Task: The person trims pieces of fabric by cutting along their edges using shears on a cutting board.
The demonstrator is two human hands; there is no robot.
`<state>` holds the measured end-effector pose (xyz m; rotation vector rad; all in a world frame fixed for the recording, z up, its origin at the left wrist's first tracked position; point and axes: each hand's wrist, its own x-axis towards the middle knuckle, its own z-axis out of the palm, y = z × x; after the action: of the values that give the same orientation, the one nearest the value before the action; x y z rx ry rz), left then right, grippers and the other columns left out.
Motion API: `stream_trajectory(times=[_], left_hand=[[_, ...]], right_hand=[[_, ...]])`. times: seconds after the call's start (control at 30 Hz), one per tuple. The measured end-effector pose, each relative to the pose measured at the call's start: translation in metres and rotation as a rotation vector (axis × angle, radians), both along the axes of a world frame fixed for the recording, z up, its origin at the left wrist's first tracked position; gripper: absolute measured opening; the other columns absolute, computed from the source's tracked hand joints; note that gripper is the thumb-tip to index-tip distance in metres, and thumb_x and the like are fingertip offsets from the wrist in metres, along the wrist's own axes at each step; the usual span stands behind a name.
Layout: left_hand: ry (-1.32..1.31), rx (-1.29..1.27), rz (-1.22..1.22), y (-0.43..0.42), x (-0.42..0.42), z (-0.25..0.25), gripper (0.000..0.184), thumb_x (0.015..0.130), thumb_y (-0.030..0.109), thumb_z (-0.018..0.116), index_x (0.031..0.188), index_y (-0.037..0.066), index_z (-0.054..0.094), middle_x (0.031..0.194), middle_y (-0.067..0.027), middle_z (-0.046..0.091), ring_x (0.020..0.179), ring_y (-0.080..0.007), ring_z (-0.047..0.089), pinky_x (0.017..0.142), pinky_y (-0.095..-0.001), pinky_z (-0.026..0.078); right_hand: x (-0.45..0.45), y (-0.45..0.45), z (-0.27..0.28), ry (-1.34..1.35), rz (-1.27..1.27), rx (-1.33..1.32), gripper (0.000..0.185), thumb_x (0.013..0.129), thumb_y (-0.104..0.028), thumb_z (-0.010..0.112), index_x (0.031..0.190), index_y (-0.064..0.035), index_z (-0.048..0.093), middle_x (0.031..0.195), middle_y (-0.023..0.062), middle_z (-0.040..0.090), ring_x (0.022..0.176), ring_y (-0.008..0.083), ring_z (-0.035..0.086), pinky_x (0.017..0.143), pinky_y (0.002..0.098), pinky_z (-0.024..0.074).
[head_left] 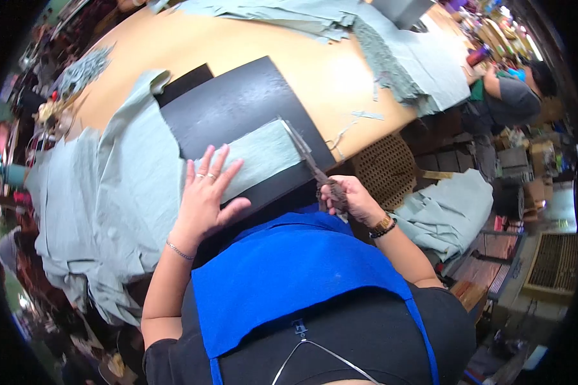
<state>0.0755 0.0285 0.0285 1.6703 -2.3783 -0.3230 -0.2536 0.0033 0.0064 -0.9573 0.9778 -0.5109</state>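
A black mat (231,102) lies on the table with a pale green fabric piece (263,154) on its lower part. My left hand (209,192) rests flat with fingers spread at the left end of that piece, beside a large draped sheet of green cloth (135,154). Wrapped round the brown-covered handles of long scissors (315,168) is my right hand (350,197). The scissor blades point up and left along the right end of the fabric piece. How far the blades are apart is hard to tell.
More green cloth (424,70) lies across the table's (327,70) far side, with scraps at its right edge. A woven chair (385,170) and a cloth heap (449,212) stand at the right. Another person (510,96) is at the upper right.
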Motion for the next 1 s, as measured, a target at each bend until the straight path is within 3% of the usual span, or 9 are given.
stream_trajectory(times=[0.13,0.2,0.3,0.4,0.6,0.7,0.8,0.9,1.0], left_hand=[[0.025,-0.061,0.484,0.011,0.032,-0.007,0.066,0.091,0.057,0.042,0.144,0.019,0.035,0.152,-0.0142,0.024,0.142,-0.0364,0.013,0.108,-0.0643,0.005],[0.067,-0.024,0.757,0.011,0.052,-0.024,0.069,0.090,0.057,0.043,0.146,0.020,0.031,0.153,-0.0179,0.019,0.142,-0.0389,0.012,0.106,-0.0672,0.006],[-0.172,0.050,0.751,0.006,0.059,-0.033,0.075,0.088,0.060,0.046,0.148,0.019,0.026,0.153,-0.0222,0.015,0.142,-0.0408,0.010,0.105,-0.0688,0.009],[-0.204,0.043,0.646,-0.021,0.050,-0.033,0.075,0.087,0.060,0.047,0.148,0.021,0.027,0.155,-0.0175,0.013,0.143,-0.0374,0.010,0.105,-0.0679,0.012],[-0.181,-0.072,0.006,-0.105,0.047,-0.034,0.077,0.083,0.063,0.050,0.146,0.024,0.031,0.155,-0.0107,0.018,0.142,-0.0316,0.017,0.109,-0.0636,0.011],[-0.384,-0.129,0.083,-0.144,0.097,-0.027,0.082,0.079,0.073,0.046,0.145,0.025,0.034,0.151,-0.0109,0.029,0.140,-0.0304,0.024,0.110,-0.0618,0.011],[-0.428,-0.127,0.353,-0.147,0.146,-0.026,0.084,0.081,0.072,0.045,0.146,0.023,0.029,0.151,-0.0118,0.029,0.140,-0.0322,0.025,0.110,-0.0615,0.013],[-0.207,-0.299,0.421,-0.118,0.158,-0.036,0.085,0.081,0.067,0.050,0.148,0.020,0.025,0.152,-0.0119,0.026,0.142,-0.0320,0.020,0.110,-0.0610,0.013],[-0.163,-0.338,0.272,-0.059,0.115,-0.028,0.088,0.080,0.067,0.053,0.147,0.017,0.027,0.152,-0.0133,0.026,0.141,-0.0337,0.020,0.110,-0.0589,0.016]], right_hand=[[-0.006,0.001,-0.018,-0.130,-0.101,0.021,0.022,0.089,-0.026,0.064,0.087,-0.0046,0.061,0.074,0.0025,0.060,0.060,0.0088,0.058,0.053,0.0237,0.0507],[-0.005,0.004,-0.023,-0.185,-0.251,0.002,0.030,0.091,-0.034,0.062,0.084,-0.0046,0.059,0.067,0.0025,0.059,0.055,0.0107,0.058,0.052,0.0254,0.0498],[-0.008,0.003,-0.027,-0.288,-0.443,-0.008,0.039,0.092,-0.043,0.057,0.086,-0.0039,0.057,0.065,0.0014,0.057,0.053,0.0112,0.057,0.054,0.0279,0.0505],[-0.016,-0.002,-0.027,-0.374,-0.646,-0.006,0.040,0.093,-0.045,0.054,0.085,-0.0055,0.057,0.065,0.0008,0.057,0.054,0.0104,0.057,0.056,0.0290,0.0510],[-0.025,0.000,-0.020,-0.259,-0.635,-0.167,0.043,0.094,-0.051,0.048,0.085,-0.0095,0.053,0.064,-0.0027,0.052,0.056,0.0089,0.054,0.059,0.0314,0.0503],[-0.025,0.009,-0.008,-0.142,-0.551,-0.206,0.043,0.093,-0.050,0.051,0.085,-0.0077,0.053,0.064,-0.0016,0.052,0.054,0.0085,0.052,0.057,0.0310,0.0497],[-0.029,0.014,-0.005,-0.076,-0.384,-0.222,0.044,0.092,-0.049,0.055,0.086,-0.0055,0.054,0.064,-0.0001,0.053,0.053,0.0092,0.053,0.056,0.0291,0.0491],[-0.032,0.011,-0.001,-0.049,-0.194,-0.141,0.040,0.088,-0.042,0.064,0.084,-0.0021,0.057,0.065,0.0025,0.056,0.053,0.0103,0.055,0.053,0.0247,0.0479],[-0.028,0.008,0.009,0.007,-0.040,-0.086,0.028,0.086,-0.028,0.067,0.080,-0.0015,0.059,0.065,0.0034,0.057,0.054,0.0093,0.056,0.050,0.0226,0.0470]])
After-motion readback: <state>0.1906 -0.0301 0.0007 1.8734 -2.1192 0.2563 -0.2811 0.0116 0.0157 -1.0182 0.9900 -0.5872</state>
